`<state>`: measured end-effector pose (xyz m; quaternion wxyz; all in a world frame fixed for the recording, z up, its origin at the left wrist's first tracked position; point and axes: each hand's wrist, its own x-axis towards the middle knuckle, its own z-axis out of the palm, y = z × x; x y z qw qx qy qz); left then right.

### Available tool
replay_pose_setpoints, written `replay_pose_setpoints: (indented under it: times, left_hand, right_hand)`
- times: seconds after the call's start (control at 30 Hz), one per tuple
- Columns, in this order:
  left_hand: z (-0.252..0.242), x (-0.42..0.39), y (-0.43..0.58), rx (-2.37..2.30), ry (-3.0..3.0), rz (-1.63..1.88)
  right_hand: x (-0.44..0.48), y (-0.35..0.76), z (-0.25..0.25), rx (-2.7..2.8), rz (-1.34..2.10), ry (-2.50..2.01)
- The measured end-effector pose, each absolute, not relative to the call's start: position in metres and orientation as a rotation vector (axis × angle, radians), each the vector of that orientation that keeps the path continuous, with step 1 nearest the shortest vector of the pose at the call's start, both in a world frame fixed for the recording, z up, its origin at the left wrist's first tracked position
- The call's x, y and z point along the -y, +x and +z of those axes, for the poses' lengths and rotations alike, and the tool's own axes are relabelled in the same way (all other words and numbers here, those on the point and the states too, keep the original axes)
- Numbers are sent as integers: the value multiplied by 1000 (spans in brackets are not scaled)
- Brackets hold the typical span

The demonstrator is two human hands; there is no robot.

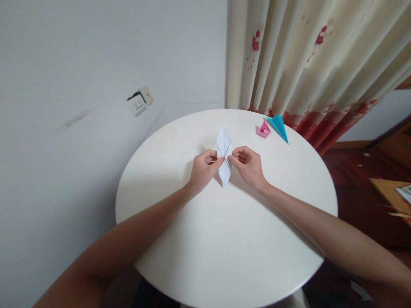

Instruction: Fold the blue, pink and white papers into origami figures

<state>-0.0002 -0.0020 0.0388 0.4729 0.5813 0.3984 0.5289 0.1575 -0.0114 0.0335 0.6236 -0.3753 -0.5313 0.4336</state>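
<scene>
A folded white paper (224, 139), long and narrow with pointed ends and crease lines, is held over the middle of the round white table (205, 248). My left hand (204, 167) pinches its left edge, thumb on top and fingers curled behind. On the opposite edge, my right hand (248, 166) grips it the same way, its thumb near the paper's centre. The two thumbs lie close together. Parts of the fingers of both hands are hidden behind the paper.
A pink folded paper piece (264, 129) and a blue paper plane (279, 127) lie at the table's back right. Behind them hangs a cream curtain (289, 55) with red flowers. A white wall with a socket (137, 105) borders the left side.
</scene>
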Motion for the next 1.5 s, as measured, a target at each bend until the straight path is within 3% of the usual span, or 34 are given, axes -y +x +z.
replay_pose_setpoints:
  times: [1.23, 1.5]
  left_hand:
    - [44, 8, -3, -1095, 1982, 1464]
    - [39, 5, -3, -1032, 1744, 1385]
  right_hand:
    - [27, 152, 40, 1576, 627, -1031]
    - [28, 157, 44, 1664, 547, -1058]
